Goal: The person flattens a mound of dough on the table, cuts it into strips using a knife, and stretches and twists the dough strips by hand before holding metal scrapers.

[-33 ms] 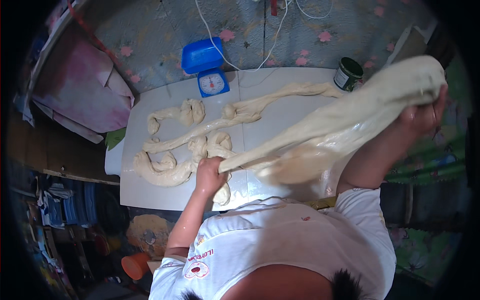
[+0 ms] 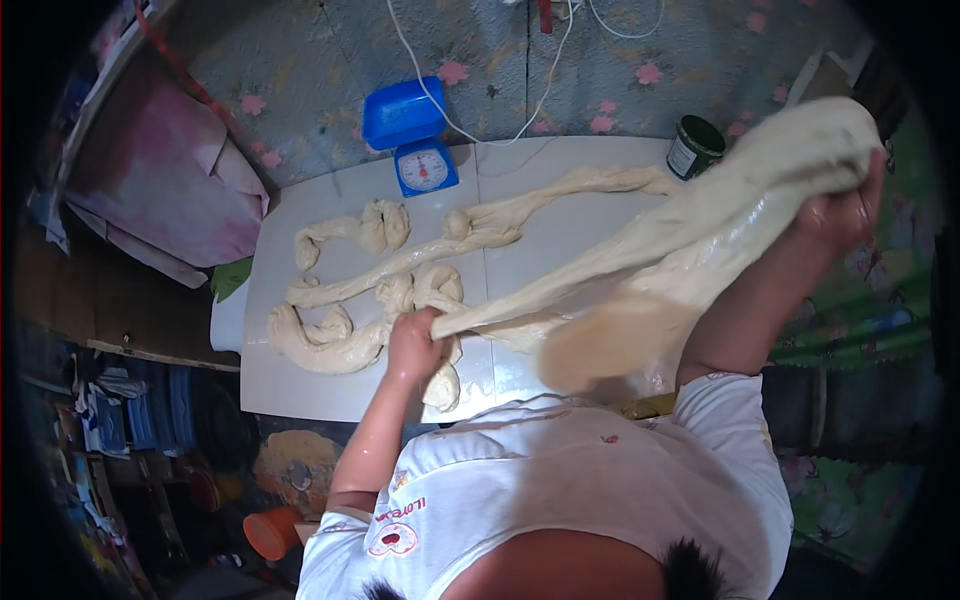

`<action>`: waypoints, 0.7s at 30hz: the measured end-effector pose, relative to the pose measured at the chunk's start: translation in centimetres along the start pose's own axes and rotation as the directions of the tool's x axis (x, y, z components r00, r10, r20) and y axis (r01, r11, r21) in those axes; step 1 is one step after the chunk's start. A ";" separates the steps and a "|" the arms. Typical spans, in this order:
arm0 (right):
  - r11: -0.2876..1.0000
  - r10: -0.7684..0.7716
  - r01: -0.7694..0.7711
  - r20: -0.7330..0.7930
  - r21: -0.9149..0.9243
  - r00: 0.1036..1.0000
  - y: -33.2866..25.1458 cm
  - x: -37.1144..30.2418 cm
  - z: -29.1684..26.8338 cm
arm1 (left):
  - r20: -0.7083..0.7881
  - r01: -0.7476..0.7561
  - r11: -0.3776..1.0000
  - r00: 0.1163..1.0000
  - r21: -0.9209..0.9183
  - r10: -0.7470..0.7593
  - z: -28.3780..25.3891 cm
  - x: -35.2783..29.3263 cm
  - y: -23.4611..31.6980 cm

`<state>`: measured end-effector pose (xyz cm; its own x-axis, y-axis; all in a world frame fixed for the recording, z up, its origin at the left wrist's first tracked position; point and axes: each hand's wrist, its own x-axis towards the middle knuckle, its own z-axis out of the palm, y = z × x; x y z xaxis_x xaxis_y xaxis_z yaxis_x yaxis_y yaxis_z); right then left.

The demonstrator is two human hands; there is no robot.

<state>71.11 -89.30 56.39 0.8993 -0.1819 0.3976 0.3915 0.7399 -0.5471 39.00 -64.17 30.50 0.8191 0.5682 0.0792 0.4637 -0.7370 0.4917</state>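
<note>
A long, thick stretch of pale dough (image 2: 690, 222) hangs between my hands, raised slantwise over the right part of the table. My left hand (image 2: 412, 345) is closed round its narrow end, low near the middle. High at the right, my right hand (image 2: 843, 212) grips the wide, folded end. A loose lower flap sags beneath the stretch, blurred by motion. More dough strands (image 2: 400, 265) lie twisted and looped on the table to the left of and behind my left hand. One strand reaches toward the back right.
The white table (image 2: 262, 385) has its front edge against my shirt. A blue kitchen scale (image 2: 422, 168) with a blue pan stands at the back. A dark green can (image 2: 696, 147) is at the back right. A white cord (image 2: 420, 90) hangs along the patterned wall.
My right hand has shifted slightly left and up with its dough end. My left hand has edged left. The sagging flap has swung a little right and downward.
</note>
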 end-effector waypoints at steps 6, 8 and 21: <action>0.995 -0.092 0.076 0.277 0.066 0.957 12.4 3.0 -1.5 | -0.408 -0.211 0.949 0.907 -0.235 0.101 -6.9 10.3 5.6; 0.968 -0.134 0.199 0.359 -0.152 0.924 15.6 2.4 -2.6 | -0.543 -0.371 0.905 0.814 -0.211 0.207 -8.8 13.3 9.4; 0.289 0.866 0.643 0.481 -0.709 0.140 21.2 -6.6 -16.4 | 0.191 -0.052 0.995 0.981 0.081 0.036 1.3 14.9 6.3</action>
<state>76.67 -83.01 30.04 0.3716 0.9262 -0.0636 0.8299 -0.3620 -0.4246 54.58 -60.85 33.61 0.8846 0.4610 -0.0700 0.4461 -0.7929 0.4150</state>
